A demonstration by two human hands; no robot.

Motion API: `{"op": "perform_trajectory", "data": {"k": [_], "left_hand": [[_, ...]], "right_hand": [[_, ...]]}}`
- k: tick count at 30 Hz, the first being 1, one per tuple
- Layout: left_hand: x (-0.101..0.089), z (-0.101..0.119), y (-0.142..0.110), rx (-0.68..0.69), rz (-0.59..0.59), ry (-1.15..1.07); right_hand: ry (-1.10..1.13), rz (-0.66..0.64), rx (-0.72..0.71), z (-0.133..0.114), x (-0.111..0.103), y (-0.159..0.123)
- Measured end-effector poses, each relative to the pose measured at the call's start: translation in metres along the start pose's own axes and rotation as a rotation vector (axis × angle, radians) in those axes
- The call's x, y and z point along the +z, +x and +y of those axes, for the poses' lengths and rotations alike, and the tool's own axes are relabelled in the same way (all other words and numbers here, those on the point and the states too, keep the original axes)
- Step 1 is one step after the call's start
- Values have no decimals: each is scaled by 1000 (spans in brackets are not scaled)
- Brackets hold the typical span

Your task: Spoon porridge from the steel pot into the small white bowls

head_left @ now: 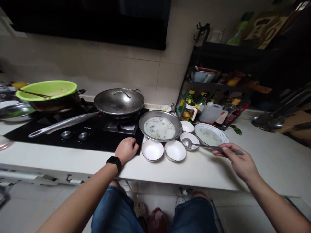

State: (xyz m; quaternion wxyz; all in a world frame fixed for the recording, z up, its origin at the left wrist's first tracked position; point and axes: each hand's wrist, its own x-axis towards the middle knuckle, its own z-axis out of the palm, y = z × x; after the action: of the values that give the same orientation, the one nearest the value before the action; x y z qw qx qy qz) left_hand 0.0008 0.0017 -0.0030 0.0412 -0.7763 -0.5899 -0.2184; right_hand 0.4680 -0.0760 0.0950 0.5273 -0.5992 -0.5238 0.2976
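My right hand (239,161) pinches the handle of a metal ladle (194,143), whose bowl hangs over a small white bowl (190,138). My left hand (126,149), with a black watch on the wrist, rests curled on the counter at the stove's front corner. A wide metal basin (160,128) holds pale soup with green bits. Two small white bowls (152,149) (175,150) stand in front of the basin, and a further one (187,126) sits behind. A patterned plate (211,134) with soup sits to the right.
A black gas stove (73,132) carries a lidded wok (119,102) with a long handle and a green basin (47,89) holding chopsticks. A dark rack (213,97) with bottles and jars stands at the back right. A white counter (262,155) extends right.
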Motion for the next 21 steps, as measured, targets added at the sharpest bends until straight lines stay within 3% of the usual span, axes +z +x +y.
{"op": "perform_trajectory", "data": {"k": [3,5,11,15,18,21], "left_hand": [[0,0,0,0,7,-13],[0,0,0,-2,11,-25],[0,0,0,-6,2,-19],[-1,1,0,-7,3,-22],[-2,1,0,-8,-2,-29],[-2,1,1,-18,-7,-33]], "right_hand": [[266,139,176,2,-4,13],[336,162,225,-3,-6,22],[343,154,87,-44,4,45],[327,101,13,-69,37,59],[248,-9,-43,-75,71,62],[36,-164,-245,-73,102,56]]}}
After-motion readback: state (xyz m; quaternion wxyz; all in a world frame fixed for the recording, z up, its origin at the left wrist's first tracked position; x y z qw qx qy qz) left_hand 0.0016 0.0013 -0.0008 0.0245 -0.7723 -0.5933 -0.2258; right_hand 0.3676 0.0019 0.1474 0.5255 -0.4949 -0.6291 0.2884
